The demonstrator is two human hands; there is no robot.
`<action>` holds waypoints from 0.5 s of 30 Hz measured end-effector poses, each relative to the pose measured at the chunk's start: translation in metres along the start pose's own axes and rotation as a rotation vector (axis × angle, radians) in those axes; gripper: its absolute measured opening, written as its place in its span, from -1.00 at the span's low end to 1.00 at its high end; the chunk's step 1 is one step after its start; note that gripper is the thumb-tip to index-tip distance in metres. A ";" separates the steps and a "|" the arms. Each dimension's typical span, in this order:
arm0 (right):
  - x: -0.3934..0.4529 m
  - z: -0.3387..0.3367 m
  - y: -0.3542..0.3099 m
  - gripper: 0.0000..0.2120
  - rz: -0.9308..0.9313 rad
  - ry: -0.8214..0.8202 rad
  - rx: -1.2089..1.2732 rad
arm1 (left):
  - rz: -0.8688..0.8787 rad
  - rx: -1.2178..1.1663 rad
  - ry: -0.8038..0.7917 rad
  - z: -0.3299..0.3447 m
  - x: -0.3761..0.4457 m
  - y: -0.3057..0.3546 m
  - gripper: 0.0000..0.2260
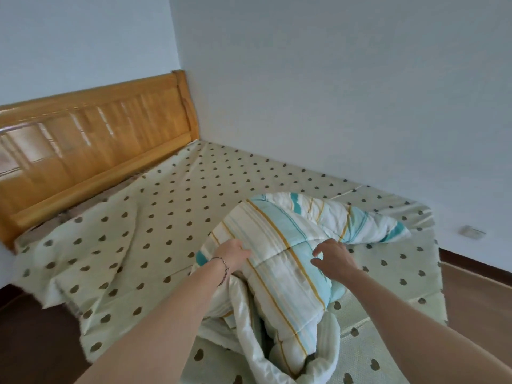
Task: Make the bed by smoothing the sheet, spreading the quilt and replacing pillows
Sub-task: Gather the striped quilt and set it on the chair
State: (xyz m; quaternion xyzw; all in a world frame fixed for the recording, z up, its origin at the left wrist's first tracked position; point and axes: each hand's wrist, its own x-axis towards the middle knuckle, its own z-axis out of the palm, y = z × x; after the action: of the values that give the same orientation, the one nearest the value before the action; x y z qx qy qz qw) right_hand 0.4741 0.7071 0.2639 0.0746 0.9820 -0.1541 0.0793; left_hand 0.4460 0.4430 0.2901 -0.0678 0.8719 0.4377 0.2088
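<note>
From the head camera I look down across the bed, both bare arms reaching forward over its near side. The quilt (279, 261) lies bunched in a heap on the near right part of the bed, striped in white, pale blue and mustard yellow, with one fold trailing toward me and another corner pointing off to the right. My left hand (234, 254) is at the heap's left shoulder, its fingers pushed into the fabric; they seem to curl into a fold, so I read this grip as clamped on the quilt, though the fingertips themselves are hidden. A thin bracelet (223, 268) circles that wrist. My right hand (333, 257) hovers just above the middle of the heap with its fingers spread and bent, apart from one another and holding nothing; whether the tips touch the cloth I cannot tell.

Under the quilt, the sheet (171, 206) covers the bed, cream with dark heart-shaped spots. It lies mostly flat toward the far wall, with creases and a raised ripple near the left edge. The wooden headboard (94, 142) stands along the left, against the pale wall (332, 79). A small wall socket (471, 232) sits low at the right, above the wooden floor (476, 295).
</note>
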 end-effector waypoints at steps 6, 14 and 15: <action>0.022 0.022 -0.003 -0.74 0.187 -0.016 0.025 | 0.044 0.124 -0.117 -0.032 0.088 0.002 -0.45; 0.021 0.063 0.021 -0.71 0.370 -0.097 0.067 | 0.080 0.272 -0.212 -0.015 0.167 0.002 -0.41; 0.021 0.065 0.024 -0.70 0.376 -0.103 0.071 | 0.097 0.301 -0.216 -0.011 0.171 0.003 -0.39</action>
State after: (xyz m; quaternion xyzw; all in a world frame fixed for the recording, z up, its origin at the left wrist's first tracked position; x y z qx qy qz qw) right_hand 0.4661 0.7122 0.1918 0.2517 0.9394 -0.1745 0.1540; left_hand 0.2873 0.4468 0.2254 0.0538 0.9023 0.3164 0.2878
